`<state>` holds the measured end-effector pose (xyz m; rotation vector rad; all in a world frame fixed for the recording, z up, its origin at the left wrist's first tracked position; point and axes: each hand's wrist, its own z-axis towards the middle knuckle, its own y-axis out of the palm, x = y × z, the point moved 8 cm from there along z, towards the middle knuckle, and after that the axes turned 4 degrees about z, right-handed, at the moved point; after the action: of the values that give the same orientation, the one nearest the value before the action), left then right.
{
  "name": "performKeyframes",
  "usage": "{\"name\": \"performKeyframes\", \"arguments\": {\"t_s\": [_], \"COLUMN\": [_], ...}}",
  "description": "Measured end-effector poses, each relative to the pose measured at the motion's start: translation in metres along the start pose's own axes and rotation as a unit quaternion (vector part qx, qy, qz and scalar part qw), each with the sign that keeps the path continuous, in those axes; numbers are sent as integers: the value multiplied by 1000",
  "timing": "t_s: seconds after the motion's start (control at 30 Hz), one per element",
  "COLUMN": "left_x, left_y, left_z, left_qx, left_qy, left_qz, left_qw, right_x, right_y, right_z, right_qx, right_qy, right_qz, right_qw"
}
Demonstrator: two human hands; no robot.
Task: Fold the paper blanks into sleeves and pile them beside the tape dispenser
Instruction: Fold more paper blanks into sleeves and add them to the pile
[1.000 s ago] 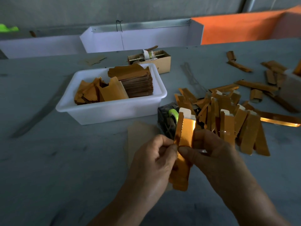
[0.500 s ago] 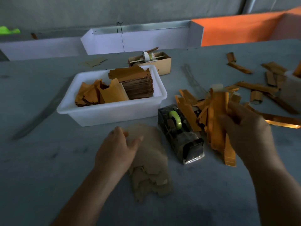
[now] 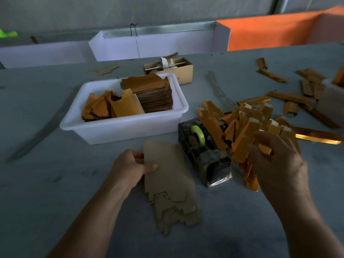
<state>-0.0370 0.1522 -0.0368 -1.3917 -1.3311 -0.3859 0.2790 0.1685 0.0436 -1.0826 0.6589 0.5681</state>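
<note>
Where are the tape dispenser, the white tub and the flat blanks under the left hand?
tape dispenser (image 3: 202, 151): head view, dark body below the green roll.
white tub (image 3: 121, 130): head view, front wall.
flat blanks (image 3: 167, 175): head view, top sheet's middle.

Tape dispenser (image 3: 203, 151) mid-desk (image 3: 46, 183). Flat blanks (image 3: 171, 183) just left of it, nearer the person; left hand (image 3: 130, 164) on their left edge. Folded sleeve pile (image 3: 242, 125) touching the dispenser's right side, right hand (image 3: 275, 159) over its near end. Tub (image 3: 119, 127) behind-left of dispenser, more blanks inside. Cardboard box (image 3: 178, 70) behind tub.
</note>
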Motion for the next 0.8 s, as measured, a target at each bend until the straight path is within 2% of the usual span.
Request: {"name": "performKeyframes", "arguments": {"t_s": [0.1,0.2,0.33,0.37,0.43,0.5,0.6,0.67,0.8], "left_x": [-2,7,24,28,39,49,58,61,59], "left_y": [-9,-15,-32,-33,-26,-15,1,10,22], "left_z": [-3,-10,-22,-26,-37,-52,-71,-80,-85], "left_qx": [15,-3,36,23,-50,-118,-173,-198,-183], "left_qy": [10,41,77,82,78,78,94,99,107], "left_qz": [-25,-54,-64,-91,-158,-200,-201,-194,-152], "left_qw": [1000,998,994,992,983,970,960,956,965], "right_x": [-6,-16,-28,-32,-40,-47,-53,-52,-46], "right_y": [-1,1,7,9,15,27,49,57,62], "right_z": [-3,-8,-16,-18,-24,-33,-47,-53,-57], "right_qx": [-7,-13,-37,-45,-77,-143,-237,-254,-251], "right_qy": [-19,-31,-26,-28,-27,1,78,120,155], "right_qz": [26,57,101,119,155,207,334,393,422], "right_qw": [999,998,994,992,985,968,909,875,857]}}
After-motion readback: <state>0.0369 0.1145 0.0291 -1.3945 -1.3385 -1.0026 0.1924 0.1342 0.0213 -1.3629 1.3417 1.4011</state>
